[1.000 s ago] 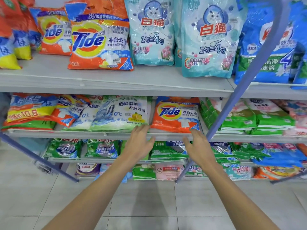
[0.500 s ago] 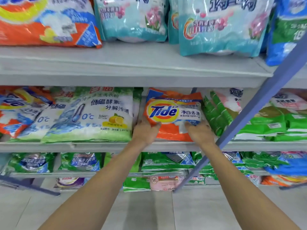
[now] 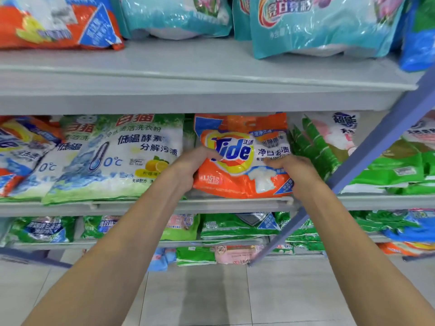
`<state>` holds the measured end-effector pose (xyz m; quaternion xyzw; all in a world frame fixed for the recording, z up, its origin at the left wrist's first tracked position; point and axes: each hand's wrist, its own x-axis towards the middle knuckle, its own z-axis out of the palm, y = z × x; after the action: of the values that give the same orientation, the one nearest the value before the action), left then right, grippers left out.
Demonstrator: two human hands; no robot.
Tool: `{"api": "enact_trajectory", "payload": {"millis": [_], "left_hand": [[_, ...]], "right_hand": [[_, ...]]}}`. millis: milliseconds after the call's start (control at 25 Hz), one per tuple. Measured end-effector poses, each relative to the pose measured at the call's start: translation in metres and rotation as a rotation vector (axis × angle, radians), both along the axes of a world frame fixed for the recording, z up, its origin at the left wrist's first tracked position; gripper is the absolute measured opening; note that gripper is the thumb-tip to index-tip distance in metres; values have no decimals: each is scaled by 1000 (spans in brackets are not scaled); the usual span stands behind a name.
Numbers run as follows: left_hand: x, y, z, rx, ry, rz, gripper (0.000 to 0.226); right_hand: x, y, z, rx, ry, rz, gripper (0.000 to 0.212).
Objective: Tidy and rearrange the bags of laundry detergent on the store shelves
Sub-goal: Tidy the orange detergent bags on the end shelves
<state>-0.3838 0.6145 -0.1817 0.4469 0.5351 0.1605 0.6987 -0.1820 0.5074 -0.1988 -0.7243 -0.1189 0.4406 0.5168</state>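
A: Status?
B: On the mid shelf (image 3: 117, 205), just right of the 0°C bag (image 3: 110, 161), my L hand (image 3: 188, 165) is gripping the Tide bag (image 3: 240, 182), left edge.
A: R hand (image 3: 293, 171)?
B: It's clamping the right side, fingers curled.

Slim gap between Tide bag (image 3: 242, 177) and lemon-print bag (image 3: 113, 161); blue post (image 3: 376, 147) at right.

The hands (left (image 3: 189, 164), right (image 3: 295, 170)) grip the Tide bag (image 3: 237, 184).
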Motion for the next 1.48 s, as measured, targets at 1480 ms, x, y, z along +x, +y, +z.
{"api": "enact_trajectory", "payload": {"millis": [1480], "left_hand": [[-363, -123, 206, 95, -398, 91, 60]], "right_hand": [[-316, -112, 225, 489, 166, 281, 33]]}}
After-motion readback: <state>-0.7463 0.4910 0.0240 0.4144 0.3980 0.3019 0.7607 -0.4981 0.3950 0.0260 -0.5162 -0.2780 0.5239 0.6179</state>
